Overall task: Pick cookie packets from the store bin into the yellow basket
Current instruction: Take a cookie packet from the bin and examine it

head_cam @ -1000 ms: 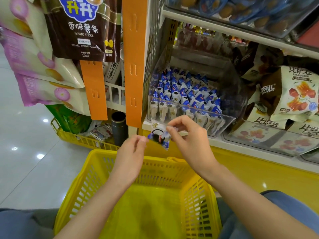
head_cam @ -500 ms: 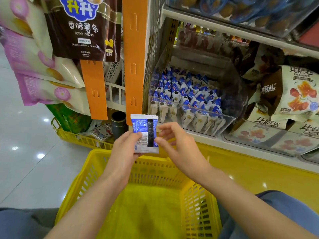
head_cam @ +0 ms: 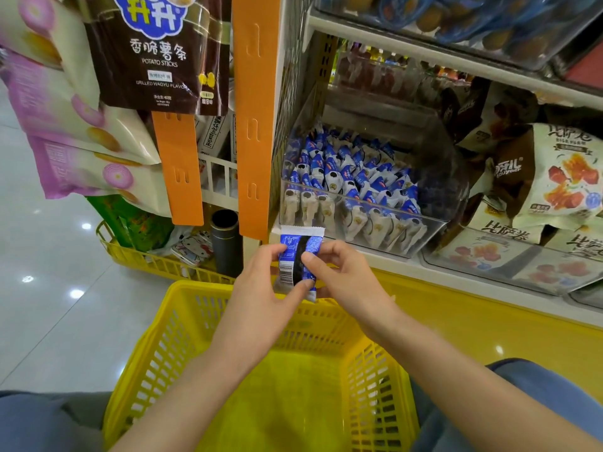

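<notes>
— Where is the cookie packet?

— In the air, upright, above the far rim of the yellow basket and just in front of the shelf edge. Its back faces the camera: blue and white, a dark band down the middle, a barcode at the lower left, a white crimped seal on top.

— Who holds it?

— Both hands. The left hand pinches its left side, with the fingers curled over the upper edge and the thumb pressed against the bottom. The right hand pinches the right side, index finger on the face of the wrapper, the other fingers curled behind it.

— And the basket?

— It sits low between the person's knees. Only its yellow lattice floor and walls show inside.

— Where is the store bin?

— On the shelf just behind the hands, a clear plastic box. More blue and white packets stand in it in rows.

— What lies around that?

— To its right, clear bins with white and brown snack bags. To its left, an orange strip hangs down the shelf post, and a brown potato sticks bag hangs further left. Below them, a black flask stands beside a second yellow basket on the shiny floor.
</notes>
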A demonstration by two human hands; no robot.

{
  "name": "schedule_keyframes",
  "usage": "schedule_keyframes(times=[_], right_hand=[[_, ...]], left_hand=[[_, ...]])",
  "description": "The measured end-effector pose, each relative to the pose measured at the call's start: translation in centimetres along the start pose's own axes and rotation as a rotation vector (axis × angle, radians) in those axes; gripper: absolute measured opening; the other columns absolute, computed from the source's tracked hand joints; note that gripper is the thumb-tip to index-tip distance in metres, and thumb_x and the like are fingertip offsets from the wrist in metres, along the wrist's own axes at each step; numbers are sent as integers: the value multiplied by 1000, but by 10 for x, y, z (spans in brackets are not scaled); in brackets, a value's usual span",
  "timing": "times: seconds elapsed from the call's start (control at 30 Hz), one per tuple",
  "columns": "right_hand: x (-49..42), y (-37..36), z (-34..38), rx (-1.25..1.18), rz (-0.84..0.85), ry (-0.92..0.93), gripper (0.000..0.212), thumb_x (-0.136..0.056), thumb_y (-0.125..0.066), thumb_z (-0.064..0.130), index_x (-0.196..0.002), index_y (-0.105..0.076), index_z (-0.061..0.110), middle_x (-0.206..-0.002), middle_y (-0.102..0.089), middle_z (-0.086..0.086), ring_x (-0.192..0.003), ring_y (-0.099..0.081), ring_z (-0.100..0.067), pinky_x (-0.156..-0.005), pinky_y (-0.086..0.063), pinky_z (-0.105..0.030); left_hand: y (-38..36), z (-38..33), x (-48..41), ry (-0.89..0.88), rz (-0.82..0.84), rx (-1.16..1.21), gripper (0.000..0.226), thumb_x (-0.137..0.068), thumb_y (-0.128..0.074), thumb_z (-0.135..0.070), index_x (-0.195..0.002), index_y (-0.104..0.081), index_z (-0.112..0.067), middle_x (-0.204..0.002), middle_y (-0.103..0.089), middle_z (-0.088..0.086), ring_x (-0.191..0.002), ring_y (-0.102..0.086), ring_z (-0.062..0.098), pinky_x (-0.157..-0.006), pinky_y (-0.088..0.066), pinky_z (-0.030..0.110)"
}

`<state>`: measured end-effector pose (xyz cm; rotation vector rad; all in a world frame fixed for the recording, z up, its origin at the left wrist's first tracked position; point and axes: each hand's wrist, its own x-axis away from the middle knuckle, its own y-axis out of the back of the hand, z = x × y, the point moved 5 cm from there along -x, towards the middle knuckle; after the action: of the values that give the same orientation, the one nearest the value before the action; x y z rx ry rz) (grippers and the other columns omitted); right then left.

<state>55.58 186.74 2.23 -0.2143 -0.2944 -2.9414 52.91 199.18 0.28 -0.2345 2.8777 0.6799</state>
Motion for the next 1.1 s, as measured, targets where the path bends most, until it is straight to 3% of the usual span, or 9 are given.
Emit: schedule_keyframes(times=[0.17,0.3,0.43,0.57,0.7,0.87,0.97,1.03,1.1], right_hand=[[1,-6,-3,83,78,37,21,-86,-63,14,-103,-52,20,-100,-62,3,-72,-63,-6,-57,-52,-15],[-1,-10,-10,154,85,1,25,-88,-60,20,-111,-49,21,-111,-62,-1,-87,-64,-15,-74,-56,-30],[-3,-12,-12,171,94,19,31,-88,-61,20,-116,-48,19,-111,-62,-2,-89,-66,-19,-74,-57,-35],[-1,-15,-13,246,81,93,30,-88,-61,19,-112,-46,23,-108,-60,4,-90,-65,-16,-76,-57,-35],[1,-15,-12,373,98,179,31,-90,-59,21,-117,-46,23,-106,-54,15,-88,-59,0,-76,-53,-19],[4,-18,-12,390,134,214,28,-89,-58,17,-108,-41,29,-101,-51,19,-83,-55,10,-65,-46,-4],[4,-19,-11,323,148,206,25,-89,-60,24,-107,-43,30,-97,-52,24,-84,-60,5,-68,-52,-14],[3,-17,-11,230,125,162,18,-89,-58,32,-102,-44,31,-100,-56,18,-86,-64,-6,-70,-57,-29],[1,-16,-11,109,100,87,14,-90,-55,36,-97,-44,34,-103,-59,8,-82,-66,-11,-64,-58,-32]], left_hand=[[-1,5,0,25,45,1,37,-87,-60,-21,-122,-47,-27,-92,-49,-32,-81,-53,-18,-73,-46,8],[-6,6,3,68,119,15,35,-93,-51,-19,-126,-44,-26,-91,-54,-23,-80,-59,-4,-68,-49,16],[-4,9,2,84,117,-5,32,-94,-44,-11,-118,-42,-32,-87,-60,-14,-64,-57,3,-51,-42,14],[-2,13,1,103,94,-43,30,-96,-39,-11,-122,-44,-25,-92,-63,3,-62,-54,11,-46,-38,13],[0,12,0,70,77,-130,24,-98,-38,-25,-122,-44,-25,-96,-65,1,-73,-60,8,-54,-42,14],[4,10,-1,18,28,-218,25,-97,-40,-19,-121,-47,-21,-83,-62,4,-62,-53,7,-45,-37,15],[7,9,-2,-2,6,-213,25,-97,-39,-17,-120,-47,-20,-81,-60,1,-61,-51,5,-45,-37,15],[8,2,-1,-82,10,-215,24,-97,-35,-30,-114,-49,-21,-69,-53,-11,-57,-50,2,-47,-40,16],[8,-5,1,-161,33,-229,35,-92,-24,-43,-106,-50,-23,-62,-48,-13,-55,-50,2,-52,-41,15]])
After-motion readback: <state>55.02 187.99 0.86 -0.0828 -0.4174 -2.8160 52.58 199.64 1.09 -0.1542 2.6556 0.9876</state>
